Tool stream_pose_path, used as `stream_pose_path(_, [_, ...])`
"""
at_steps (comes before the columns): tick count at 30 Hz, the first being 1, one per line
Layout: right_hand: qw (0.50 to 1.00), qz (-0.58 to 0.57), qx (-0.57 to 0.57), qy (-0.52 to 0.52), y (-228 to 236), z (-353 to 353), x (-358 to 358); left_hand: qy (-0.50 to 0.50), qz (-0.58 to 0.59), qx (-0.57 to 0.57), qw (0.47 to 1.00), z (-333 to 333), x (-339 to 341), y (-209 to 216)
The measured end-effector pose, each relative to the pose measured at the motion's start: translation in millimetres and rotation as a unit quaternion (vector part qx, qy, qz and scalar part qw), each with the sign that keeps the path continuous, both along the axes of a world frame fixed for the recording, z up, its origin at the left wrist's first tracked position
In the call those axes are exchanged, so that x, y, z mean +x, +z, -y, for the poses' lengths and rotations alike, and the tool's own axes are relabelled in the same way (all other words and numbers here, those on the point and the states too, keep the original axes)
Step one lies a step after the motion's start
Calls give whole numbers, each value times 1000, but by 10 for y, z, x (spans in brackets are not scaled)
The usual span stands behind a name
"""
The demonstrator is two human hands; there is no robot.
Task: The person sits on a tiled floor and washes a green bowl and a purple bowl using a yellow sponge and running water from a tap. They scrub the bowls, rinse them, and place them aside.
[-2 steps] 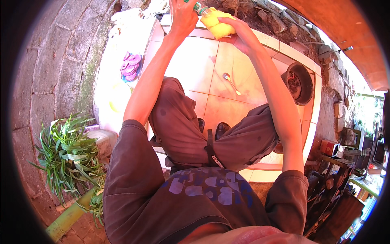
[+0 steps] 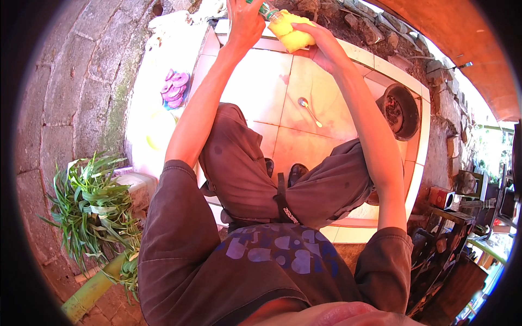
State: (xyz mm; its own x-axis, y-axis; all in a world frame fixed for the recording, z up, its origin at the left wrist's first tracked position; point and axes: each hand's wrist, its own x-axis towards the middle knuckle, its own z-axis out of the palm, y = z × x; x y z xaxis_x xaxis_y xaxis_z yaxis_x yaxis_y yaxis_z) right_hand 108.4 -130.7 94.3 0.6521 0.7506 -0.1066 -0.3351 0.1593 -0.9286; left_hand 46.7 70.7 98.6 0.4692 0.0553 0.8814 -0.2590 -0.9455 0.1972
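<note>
Both my arms stretch forward to the far edge of the tiled basin. My right hand (image 2: 322, 46) is closed round a yellow sponge (image 2: 293, 33), its thumb pressed on the near face. My left hand (image 2: 246, 24) is closed on a narrow green and clear thing, perhaps a bottle (image 2: 266, 11), whose end touches or meets the sponge's upper left corner. The picture's top edge cuts off part of that hand and most of what it holds. Below the hands, a spoon-like utensil (image 2: 312, 114) lies on the basin floor beside the drain (image 2: 302, 101).
A dark round pot (image 2: 411, 112) stands at the basin's right side. Purple slippers or similar flat pieces (image 2: 175, 87) lie on the bright left ledge. Long green leaves (image 2: 89, 206) are heaped at lower left, near a green stalk (image 2: 92, 290). Stones (image 2: 370, 30) line the far side.
</note>
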Motion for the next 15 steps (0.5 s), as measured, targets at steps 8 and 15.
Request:
stream_pose_path(8, [1000, 3, 9, 2, 28, -42, 73, 15, 4, 6, 1000, -47, 102, 14])
stream_pose_path(15, [1000, 0, 1, 1, 18, -44, 92, 14, 14, 5, 1000, -31, 103, 13])
